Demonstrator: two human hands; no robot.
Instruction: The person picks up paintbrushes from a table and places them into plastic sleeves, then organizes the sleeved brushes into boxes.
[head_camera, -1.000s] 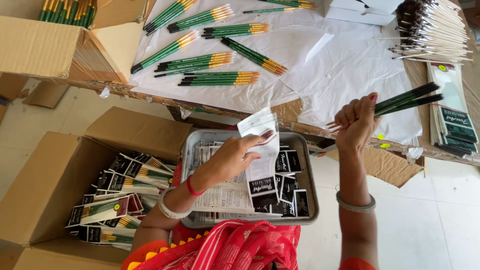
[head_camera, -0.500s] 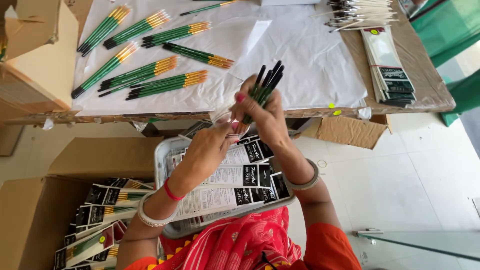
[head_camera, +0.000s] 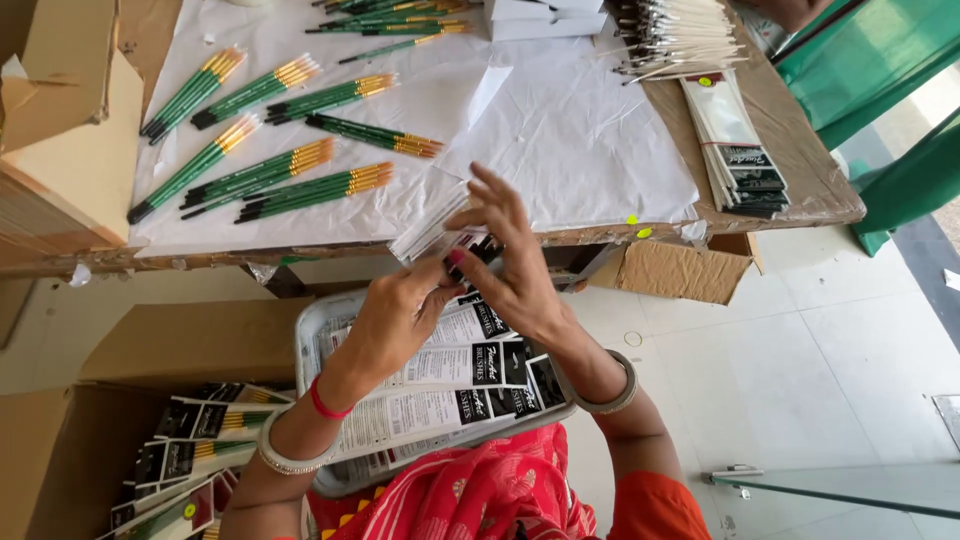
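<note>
Paper-covered table (head_camera: 560, 150) carries green brushes (head_camera: 290, 170) beyond both hands' (head_camera: 450, 290) pouch (head_camera: 435, 232).

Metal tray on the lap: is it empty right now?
No, the metal tray holds a layer of flat black-and-white packet sleeves under both hands.

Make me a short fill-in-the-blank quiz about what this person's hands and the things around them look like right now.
1. The left hand and right hand meet on a clear packet held above a metal ____ of printed cards.
2. The green-handled brushes lie in bundles on a ____ sheet covering the table.
3. The left wrist wears a silver bangle and a ____ thread band.
4. Packed brush sets fill a cardboard ____ at lower left.

Missing words: tray; white; red; box
</note>
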